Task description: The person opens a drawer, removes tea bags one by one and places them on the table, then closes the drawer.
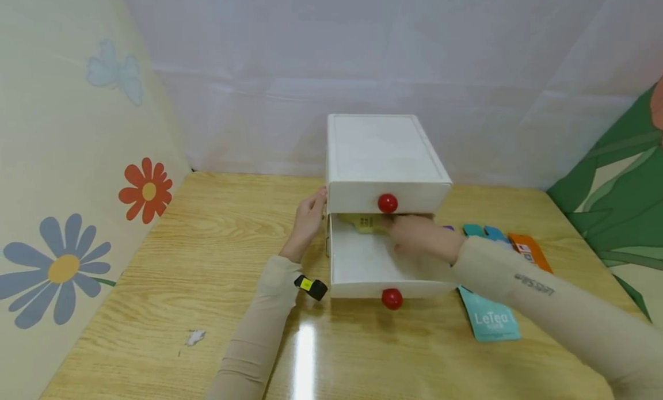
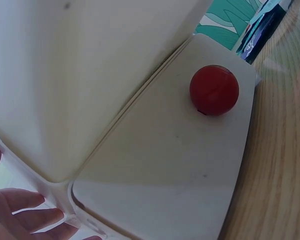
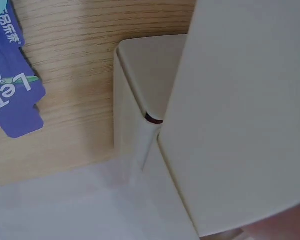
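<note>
My left hand (image 1: 308,220) rests loose-fingered against the cabinet (image 1: 383,149), probably bracing it. My right hand (image 1: 423,237) is inside the pulled-out drawer (image 1: 357,289), a yellow packet (image 1: 365,223) at its fingertips; blur hides whether I'm gripping it.

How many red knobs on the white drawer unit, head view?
2. One red knob is on the closed upper drawer, the other on the pulled-out lower drawer. Any on the unit's back would be hidden.
</note>
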{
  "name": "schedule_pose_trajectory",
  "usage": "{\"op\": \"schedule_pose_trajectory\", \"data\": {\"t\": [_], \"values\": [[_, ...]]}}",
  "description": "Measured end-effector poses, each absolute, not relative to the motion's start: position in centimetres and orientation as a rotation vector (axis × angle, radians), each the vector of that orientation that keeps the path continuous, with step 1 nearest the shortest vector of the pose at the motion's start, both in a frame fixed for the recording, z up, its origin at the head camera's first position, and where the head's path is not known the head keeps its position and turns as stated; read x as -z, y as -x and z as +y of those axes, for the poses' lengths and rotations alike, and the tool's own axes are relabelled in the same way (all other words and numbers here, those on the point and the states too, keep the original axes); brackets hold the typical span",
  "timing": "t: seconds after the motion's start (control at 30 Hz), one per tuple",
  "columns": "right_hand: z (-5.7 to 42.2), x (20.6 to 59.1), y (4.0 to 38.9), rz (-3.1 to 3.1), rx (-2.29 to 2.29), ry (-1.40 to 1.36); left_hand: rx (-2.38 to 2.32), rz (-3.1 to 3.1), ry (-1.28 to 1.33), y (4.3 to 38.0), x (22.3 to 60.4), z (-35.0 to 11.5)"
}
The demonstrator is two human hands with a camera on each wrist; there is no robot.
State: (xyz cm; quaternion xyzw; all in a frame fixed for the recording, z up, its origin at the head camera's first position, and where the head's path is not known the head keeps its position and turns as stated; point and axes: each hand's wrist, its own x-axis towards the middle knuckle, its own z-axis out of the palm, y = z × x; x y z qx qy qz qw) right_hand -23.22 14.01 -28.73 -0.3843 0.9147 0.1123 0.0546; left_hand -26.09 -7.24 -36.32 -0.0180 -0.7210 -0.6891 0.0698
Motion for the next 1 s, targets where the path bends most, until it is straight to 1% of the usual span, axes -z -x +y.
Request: {"op": "schedule_pose_trajectory", "data": {"t": [0.13, 0.37, 0.77, 1.0], "values": [[13.8, 29.0, 23.5, 2.784, -0.357, 1.144, 2.075, -2.175, 0.052, 26.1, 36.4, -7.2], [13.9, 29.5, 23.1, 2.802, -0.23, 1.13, 2.054, -2.183, 0.046, 26.1, 36.5, -7.2], [13.8, 29.6, 22.0, 2.83, -0.208, 1.239, 2.048, -2.173, 0.069, 26.3, 36.5, -7.2], [13.7, 29.2, 21.6, 2.829, -0.204, 1.169, 2.044, -2.167, 0.073, 26.3, 36.5, -7.1]]}}
